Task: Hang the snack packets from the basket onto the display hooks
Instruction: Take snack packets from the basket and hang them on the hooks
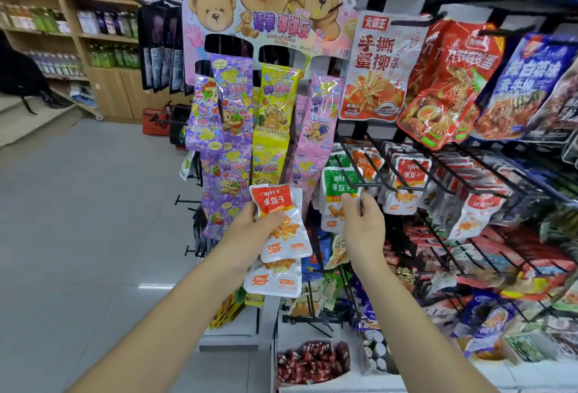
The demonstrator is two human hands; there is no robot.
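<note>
Two orange packets (278, 220) are held in the left hand (253, 223), out in front of the rack and just left of its lower hooks. The front one is gripped with the thumb laid across its face and the fingers curled behind. The second is fanned out below and behind it. Both are stood roughly upright, long axis vertical, red headers uppermost. A green packet (339, 186) is pinched low down between the thumb and fingertips of the right hand (362, 220), with its header raised to the tip of a black wire hook (370, 185). Whether its hole is already threaded over the wire cannot be told. This packet is also upright, and the hook is pointed out and downward toward the person. The right hand is plainly the nearer to the hooks, which lie up and to the right of the left hand's stock. A header would therefore have to be carried rightward and pushed back along the wire. Just right of that hook, hung orange packets (409, 173) of the same kind are ranged on neighbouring hooks. Long bear strips (275, 117) are hung on the stand behind the left hand.
</note>
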